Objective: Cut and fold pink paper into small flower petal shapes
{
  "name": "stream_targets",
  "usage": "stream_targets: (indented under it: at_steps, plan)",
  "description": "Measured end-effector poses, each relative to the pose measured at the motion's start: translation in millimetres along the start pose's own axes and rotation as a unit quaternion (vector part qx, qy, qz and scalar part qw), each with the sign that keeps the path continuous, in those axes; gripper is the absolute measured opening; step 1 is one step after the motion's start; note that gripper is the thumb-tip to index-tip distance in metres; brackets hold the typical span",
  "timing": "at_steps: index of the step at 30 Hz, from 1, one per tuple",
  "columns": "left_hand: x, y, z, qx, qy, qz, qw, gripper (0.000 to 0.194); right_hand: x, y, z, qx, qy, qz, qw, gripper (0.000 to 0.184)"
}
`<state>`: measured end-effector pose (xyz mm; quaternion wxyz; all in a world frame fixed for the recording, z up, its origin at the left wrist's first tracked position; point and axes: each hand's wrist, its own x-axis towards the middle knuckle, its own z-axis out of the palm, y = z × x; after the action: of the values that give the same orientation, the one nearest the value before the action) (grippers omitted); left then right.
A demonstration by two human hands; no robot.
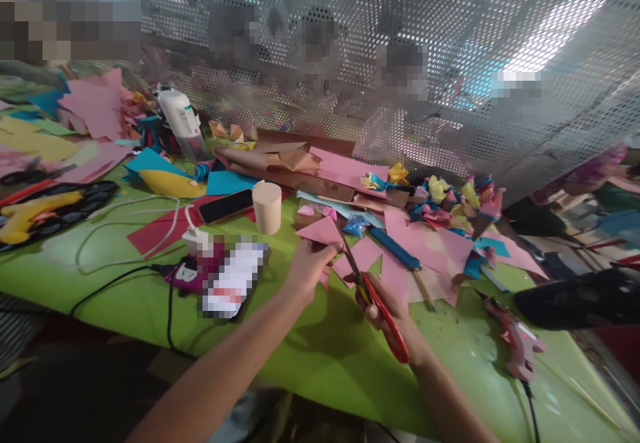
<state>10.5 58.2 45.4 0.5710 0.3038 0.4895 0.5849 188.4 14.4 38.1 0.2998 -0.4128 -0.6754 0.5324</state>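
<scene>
Pinched in my left hand (311, 266) is a pink piece of paper (320, 230), held up above the table. My right hand (387, 306) grips a pair of red-handled scissors (386, 319), whose blades point up and away, close to the paper's right edge. Whether the blades touch the paper I cannot tell. Beyond my hands lie pink paper pieces (363, 257) and a blue rolled strip (396, 248). A beige paper cup (267, 208) stands upright to the left of the held paper.
A phone (235, 279) and a purple power strip (193, 273) with cords lie left. A pink glue gun (520, 346) rests at the right, near a co-worker's dark sleeve (585, 296). Crumpled paper flowers (440, 203) are piled at the back. A perforated metal screen (350, 96) stands behind the green table (325, 369).
</scene>
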Motion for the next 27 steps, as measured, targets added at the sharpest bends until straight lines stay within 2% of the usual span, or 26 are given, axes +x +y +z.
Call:
stream_targets:
  at_steps: [8,17,27]
  plan:
    - [-3.9,6.6,3.6,-0.018,0.000,0.011,1.000,0.016,0.0,0.6,-0.4,-0.006,0.002,-0.006,1.000,0.070]
    - [-2.4,4.8,2.4,0.007,0.005,0.009,1.000,0.015,-0.1,3.5,-0.9,-0.003,0.003,0.008,1.000,0.062]
    - [2.4,1.0,0.2,-0.005,-0.002,0.016,1.000,0.017,2.6,1.3,-0.4,0.006,0.012,0.022,1.000,0.060]
